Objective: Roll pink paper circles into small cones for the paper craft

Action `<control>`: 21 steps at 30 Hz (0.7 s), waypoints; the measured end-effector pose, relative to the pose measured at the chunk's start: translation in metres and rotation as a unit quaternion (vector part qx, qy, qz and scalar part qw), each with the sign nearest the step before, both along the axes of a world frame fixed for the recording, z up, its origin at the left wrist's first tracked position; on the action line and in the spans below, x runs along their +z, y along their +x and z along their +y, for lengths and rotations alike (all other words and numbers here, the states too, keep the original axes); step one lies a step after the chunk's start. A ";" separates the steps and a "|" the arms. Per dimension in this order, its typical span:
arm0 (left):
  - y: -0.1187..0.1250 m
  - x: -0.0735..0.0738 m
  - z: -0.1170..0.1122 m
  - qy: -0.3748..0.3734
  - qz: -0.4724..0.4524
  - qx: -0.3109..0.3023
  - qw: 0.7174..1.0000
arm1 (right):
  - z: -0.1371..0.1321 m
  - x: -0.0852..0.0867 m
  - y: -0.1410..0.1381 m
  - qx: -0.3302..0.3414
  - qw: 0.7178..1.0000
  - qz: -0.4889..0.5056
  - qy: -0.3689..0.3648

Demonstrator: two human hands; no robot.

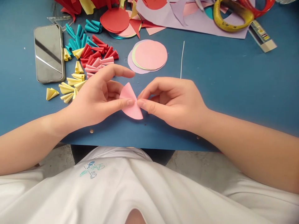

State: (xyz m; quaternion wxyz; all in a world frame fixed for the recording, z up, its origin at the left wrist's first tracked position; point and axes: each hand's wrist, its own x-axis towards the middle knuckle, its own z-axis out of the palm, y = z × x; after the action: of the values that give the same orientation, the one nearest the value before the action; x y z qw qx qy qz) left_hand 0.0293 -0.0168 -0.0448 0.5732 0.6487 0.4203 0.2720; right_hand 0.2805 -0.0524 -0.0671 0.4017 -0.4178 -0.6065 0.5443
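A pink paper half circle [131, 109] is held up between my two hands, just above the near part of the blue table. My left hand [98, 96] grips its left side, the thumb lying flat on the paper and the index finger raised free. At the middle of the straight edge, the thumb and index finger of my right hand [174, 101] pinch the paper. Beyond my hands lies a stack of paper circles [151, 55], pink on top with pale green and lilac below. Rolled paper cones in yellow [66, 88], pink [95, 64], red [93, 54] and teal [80, 39] lie left of it.
A phone [49, 53] lies at the left. Further back are red paper circles [115, 20], a lilac paper sheet [193, 23] with cut-outs, yellow-handled scissors [230, 26] and a small blade case [263, 34]. A thin white stick [182, 59] lies beyond my right hand.
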 end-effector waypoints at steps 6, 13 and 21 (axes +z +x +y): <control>0.000 -0.001 0.005 0.002 -0.001 0.021 1.000 | -0.003 -0.002 -0.002 0.001 1.000 0.002 -0.017; -0.001 0.002 0.003 -0.021 0.012 0.048 0.999 | -0.005 -0.001 -0.005 -0.026 1.000 0.015 -0.009; 0.009 0.007 -0.005 0.007 -0.018 0.057 0.998 | -0.009 0.004 -0.007 0.001 0.999 0.007 -0.049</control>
State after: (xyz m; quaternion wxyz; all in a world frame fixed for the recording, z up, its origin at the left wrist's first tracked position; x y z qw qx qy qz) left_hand 0.0387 -0.0221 -0.0380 0.5597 0.6226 0.4443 0.3189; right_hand 0.2740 -0.0615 -0.0634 0.3841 -0.4325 -0.5768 0.5768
